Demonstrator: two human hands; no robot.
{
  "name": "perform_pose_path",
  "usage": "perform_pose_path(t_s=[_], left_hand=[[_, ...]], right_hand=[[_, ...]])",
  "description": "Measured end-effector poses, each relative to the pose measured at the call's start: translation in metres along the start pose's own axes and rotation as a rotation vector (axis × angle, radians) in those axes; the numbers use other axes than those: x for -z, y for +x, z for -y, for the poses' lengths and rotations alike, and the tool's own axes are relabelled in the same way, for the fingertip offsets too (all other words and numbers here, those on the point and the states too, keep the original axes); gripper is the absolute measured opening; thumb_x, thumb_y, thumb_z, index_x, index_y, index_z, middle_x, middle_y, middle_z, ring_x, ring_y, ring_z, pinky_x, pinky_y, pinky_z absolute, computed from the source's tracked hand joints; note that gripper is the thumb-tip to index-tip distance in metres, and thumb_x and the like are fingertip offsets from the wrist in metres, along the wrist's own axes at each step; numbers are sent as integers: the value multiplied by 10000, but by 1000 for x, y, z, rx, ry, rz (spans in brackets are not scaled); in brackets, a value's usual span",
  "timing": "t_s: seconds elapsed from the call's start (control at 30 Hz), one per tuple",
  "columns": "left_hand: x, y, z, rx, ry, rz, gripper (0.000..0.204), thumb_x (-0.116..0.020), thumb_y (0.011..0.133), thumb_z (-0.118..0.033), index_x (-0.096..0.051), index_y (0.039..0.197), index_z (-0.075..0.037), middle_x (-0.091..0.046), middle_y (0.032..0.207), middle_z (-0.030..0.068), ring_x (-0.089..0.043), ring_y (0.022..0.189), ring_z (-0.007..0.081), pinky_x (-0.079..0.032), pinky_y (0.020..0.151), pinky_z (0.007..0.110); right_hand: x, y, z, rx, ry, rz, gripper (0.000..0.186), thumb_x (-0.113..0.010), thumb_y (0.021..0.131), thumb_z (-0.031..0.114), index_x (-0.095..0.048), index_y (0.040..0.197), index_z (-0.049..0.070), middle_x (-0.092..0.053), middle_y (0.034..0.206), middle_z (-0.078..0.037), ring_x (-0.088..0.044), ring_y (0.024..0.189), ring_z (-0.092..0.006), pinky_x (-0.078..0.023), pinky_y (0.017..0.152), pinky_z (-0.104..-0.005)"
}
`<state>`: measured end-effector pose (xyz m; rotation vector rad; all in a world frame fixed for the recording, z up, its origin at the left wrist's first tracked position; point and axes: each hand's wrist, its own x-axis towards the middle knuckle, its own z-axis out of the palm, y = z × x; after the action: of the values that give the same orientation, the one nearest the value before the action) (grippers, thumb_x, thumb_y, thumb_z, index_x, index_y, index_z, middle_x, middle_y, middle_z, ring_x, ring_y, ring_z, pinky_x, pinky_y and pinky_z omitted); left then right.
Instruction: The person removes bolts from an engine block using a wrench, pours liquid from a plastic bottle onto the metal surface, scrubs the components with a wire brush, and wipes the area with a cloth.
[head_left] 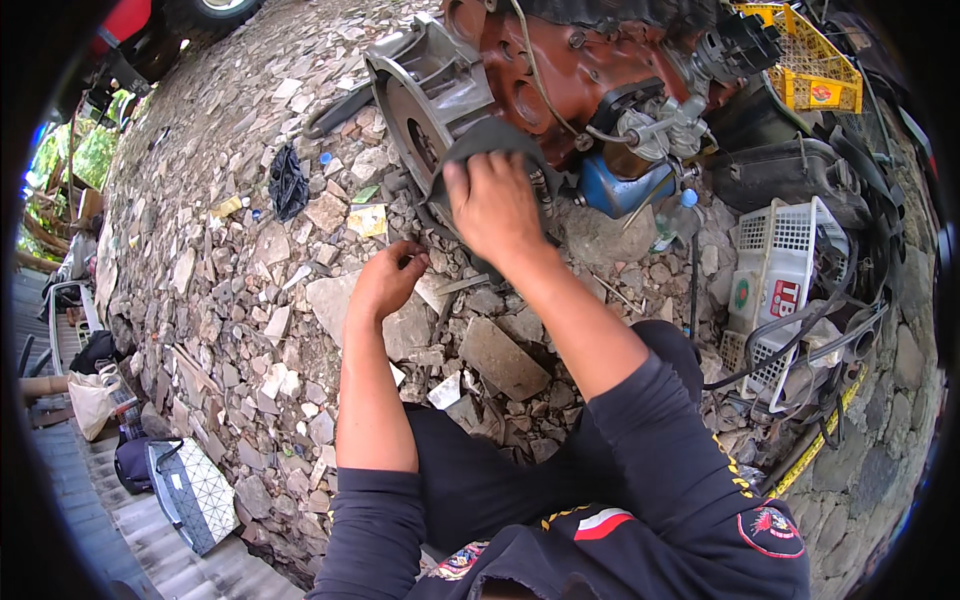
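An engine with a reddish-brown block [570, 70] lies on the stones ahead of me, its grey metal bell housing [430, 85] facing left. Against the lower side of that housing, my right hand [495, 205] presses a dark grey, matte, cloth-like piece [470, 148], fingers bent over it. What lies under the palm is hidden. Lower and to the left, my left hand [385, 280] hovers above the rubble with its fingers loosely curled. A gap shows between its thumb and forefinger, and I see nothing held there.
Loose broken stones [270, 330] cover the ground. Right of the engine are a blue canister-shaped part [625, 185], a yellow crate [820, 75], a white plastic basket [755, 270] and black hoses [770, 335]. A black plastic bag [290, 182] lies left; a patterned bag [195, 495] sits lower left.
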<state>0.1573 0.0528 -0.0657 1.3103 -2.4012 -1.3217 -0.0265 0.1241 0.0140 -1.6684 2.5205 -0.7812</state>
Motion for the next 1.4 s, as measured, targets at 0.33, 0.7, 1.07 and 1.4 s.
perform_pose_path(t_s=[0.33,0.7,1.07,1.4], left_hand=[[-2,9,-1,-4,-21,-13,375,-623,878,-312,-653,1102,-13,-682,1022,216,-651,979,342,-491,867,386],[-6,20,10,-21,-88,3,378,-630,871,-305,-650,1108,-10,-682,1021,216,-652,978,339,-492,859,386],[0,17,15,-8,-29,-16,357,-625,894,-287,-637,1100,5,-692,970,162,-650,910,244,-488,829,356],[-6,19,-5,-16,-26,-13,343,-631,880,-280,-658,1099,-18,-688,999,211,-660,958,338,-497,843,387]], right_hand=[[1,-13,-33,-401,1360,-465,130,-547,965,110,-582,1087,84,-639,1023,-16,-585,826,-116,-476,776,-268],[-11,-3,-8,135,118,-161,349,-422,982,349,-559,938,31,-641,972,-201,-569,1010,-370,-373,928,-498],[1,-15,-20,70,178,-9,468,-378,982,350,-530,1235,-13,-595,1172,-239,-558,1063,-410,-371,960,-532],[-19,-29,-20,-34,199,-68,357,-439,966,281,-530,1133,-21,-581,1114,-253,-547,1029,-424,-401,917,-502]])
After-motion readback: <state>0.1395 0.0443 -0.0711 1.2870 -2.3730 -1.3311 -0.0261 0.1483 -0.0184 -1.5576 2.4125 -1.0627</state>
